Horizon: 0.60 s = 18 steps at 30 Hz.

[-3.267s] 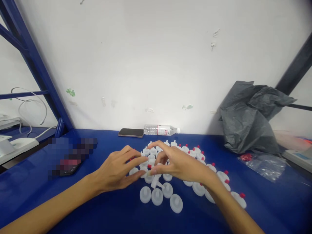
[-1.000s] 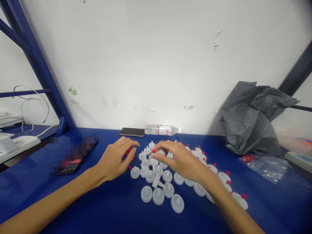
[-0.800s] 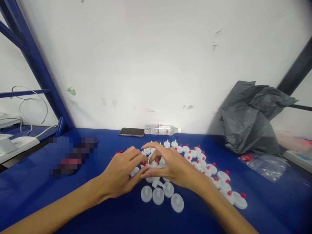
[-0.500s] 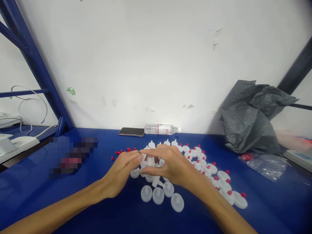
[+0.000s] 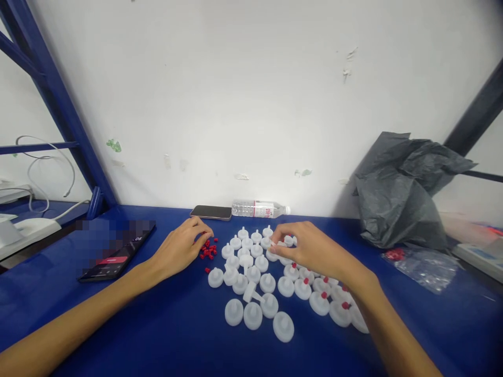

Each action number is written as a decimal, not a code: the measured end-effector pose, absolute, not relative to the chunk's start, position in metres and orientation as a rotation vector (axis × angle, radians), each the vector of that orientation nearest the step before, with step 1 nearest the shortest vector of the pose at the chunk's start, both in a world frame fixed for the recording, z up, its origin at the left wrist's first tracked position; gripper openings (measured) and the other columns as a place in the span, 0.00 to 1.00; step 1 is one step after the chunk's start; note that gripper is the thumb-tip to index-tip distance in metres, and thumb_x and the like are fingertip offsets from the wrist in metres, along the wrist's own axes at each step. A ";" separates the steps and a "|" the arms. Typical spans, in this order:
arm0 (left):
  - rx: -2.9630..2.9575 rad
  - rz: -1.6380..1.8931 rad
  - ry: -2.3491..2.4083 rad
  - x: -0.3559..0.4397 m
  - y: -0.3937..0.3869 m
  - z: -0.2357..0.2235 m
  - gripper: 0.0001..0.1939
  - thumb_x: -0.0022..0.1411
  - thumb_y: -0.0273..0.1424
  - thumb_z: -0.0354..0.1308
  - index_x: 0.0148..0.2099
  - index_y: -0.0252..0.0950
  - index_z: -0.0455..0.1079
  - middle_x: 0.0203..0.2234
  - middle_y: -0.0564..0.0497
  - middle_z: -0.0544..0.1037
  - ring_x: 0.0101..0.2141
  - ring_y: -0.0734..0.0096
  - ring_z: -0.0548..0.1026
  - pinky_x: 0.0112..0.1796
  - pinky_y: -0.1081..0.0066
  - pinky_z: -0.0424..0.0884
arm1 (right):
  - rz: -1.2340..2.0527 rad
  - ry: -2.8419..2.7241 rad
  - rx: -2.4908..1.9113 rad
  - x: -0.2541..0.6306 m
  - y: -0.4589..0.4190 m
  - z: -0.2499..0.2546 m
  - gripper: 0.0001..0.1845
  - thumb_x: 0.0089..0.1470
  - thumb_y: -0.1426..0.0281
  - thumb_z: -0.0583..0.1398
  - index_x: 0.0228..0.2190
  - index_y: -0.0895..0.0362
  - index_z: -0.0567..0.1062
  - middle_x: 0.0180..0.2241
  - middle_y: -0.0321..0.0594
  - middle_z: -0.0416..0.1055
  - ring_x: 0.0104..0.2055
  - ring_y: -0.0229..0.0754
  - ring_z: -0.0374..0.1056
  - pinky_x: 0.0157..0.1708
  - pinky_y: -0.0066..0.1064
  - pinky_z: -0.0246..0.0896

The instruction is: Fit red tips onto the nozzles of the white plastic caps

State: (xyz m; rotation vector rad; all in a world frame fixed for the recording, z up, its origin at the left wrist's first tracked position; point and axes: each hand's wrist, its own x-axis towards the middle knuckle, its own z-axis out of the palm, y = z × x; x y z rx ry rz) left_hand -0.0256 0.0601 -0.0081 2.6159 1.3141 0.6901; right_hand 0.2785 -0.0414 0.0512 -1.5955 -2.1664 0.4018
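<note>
My left hand (image 5: 181, 247) is curled over the left pile, thumb and forefinger close together beside the small red caps (image 5: 208, 253). Whether a cap sits between those fingertips is too small to see. Over the back right of the white nozzle lids (image 5: 253, 275), my right hand (image 5: 310, 245) pinches at the nozzle of one white lid (image 5: 272, 255); the fingers partly cover it. Several lids have bare nozzles pointing up. To the right, partly hidden below my right forearm, stand lids with red caps (image 5: 302, 288) on their nozzles.
A phone (image 5: 212, 212) and a clear bottle (image 5: 259, 209) lie along the wall. Another phone (image 5: 118, 259), partly pixelated, rests at left. At right are a grey plastic bag (image 5: 401, 193) and a clear bag (image 5: 432, 269) with red pieces. A blue frame post (image 5: 66, 104) rises at left.
My hands were together around a white lid in the middle; now they are apart. The left has gone left to the red caps, the right has moved right over the lids.
</note>
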 end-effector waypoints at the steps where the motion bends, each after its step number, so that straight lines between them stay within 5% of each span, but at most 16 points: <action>1: 2.628 0.673 1.326 -0.026 0.061 -0.009 0.16 0.72 0.38 0.45 0.44 0.42 0.73 0.43 0.50 0.74 0.44 0.61 0.72 0.45 0.63 0.67 | 0.406 -2.200 -1.598 0.280 -0.041 0.050 0.10 0.58 0.58 0.62 0.32 0.50 0.79 0.39 0.38 0.76 0.43 0.46 0.71 0.38 0.34 0.62; 7: 2.650 0.648 1.410 -0.027 0.064 -0.010 0.12 0.67 0.37 0.52 0.47 0.43 0.74 0.43 0.50 0.79 0.43 0.58 0.73 0.41 0.62 0.70 | 0.550 -2.281 -1.625 0.282 -0.037 0.046 0.09 0.55 0.60 0.64 0.32 0.50 0.82 0.35 0.39 0.76 0.35 0.44 0.70 0.33 0.33 0.61; 18: 2.700 0.557 1.408 -0.026 0.061 -0.010 0.14 0.66 0.38 0.51 0.42 0.43 0.77 0.41 0.47 0.78 0.43 0.55 0.72 0.39 0.61 0.70 | 0.696 -2.233 -1.672 0.281 -0.037 0.045 0.10 0.55 0.59 0.64 0.34 0.50 0.82 0.31 0.36 0.79 0.27 0.40 0.72 0.25 0.29 0.60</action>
